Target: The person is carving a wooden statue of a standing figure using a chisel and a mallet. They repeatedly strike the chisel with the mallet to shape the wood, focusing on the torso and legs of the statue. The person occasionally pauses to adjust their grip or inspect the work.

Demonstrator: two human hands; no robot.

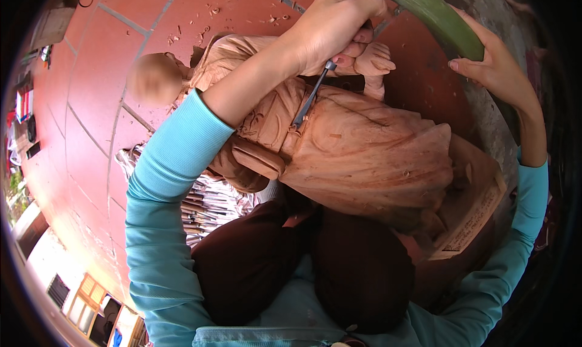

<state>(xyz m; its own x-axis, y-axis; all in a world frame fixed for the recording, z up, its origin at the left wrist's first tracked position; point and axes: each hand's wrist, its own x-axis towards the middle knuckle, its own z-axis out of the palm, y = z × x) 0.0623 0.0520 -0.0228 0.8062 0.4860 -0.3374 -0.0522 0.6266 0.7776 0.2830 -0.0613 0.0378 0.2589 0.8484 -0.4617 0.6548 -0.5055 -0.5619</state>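
Observation:
A carved wooden statue of a robed figure (364, 147) lies across in front of my knees, its head at the left and its base (476, 216) at the right. My left hand (339, 31) is closed round the handle of a chisel (312, 98), whose blade slants down to the figure's waist. In my right hand (497, 68) is one end of a thick green club (433, 16), gripped with the thumb in front. The club's other end is at the top of the chisel's handle, partly cut off by the picture's upper edge; whether they touch I cannot tell.
Beside my left knee, many carving tools (206, 210) lie in a row on a pale cloth. Wood shavings (209, 28) are scattered over the red tiled floor (91, 98). A grey concrete edge (494, 125) runs along the right. Assorted items (24, 104) stand at the far left.

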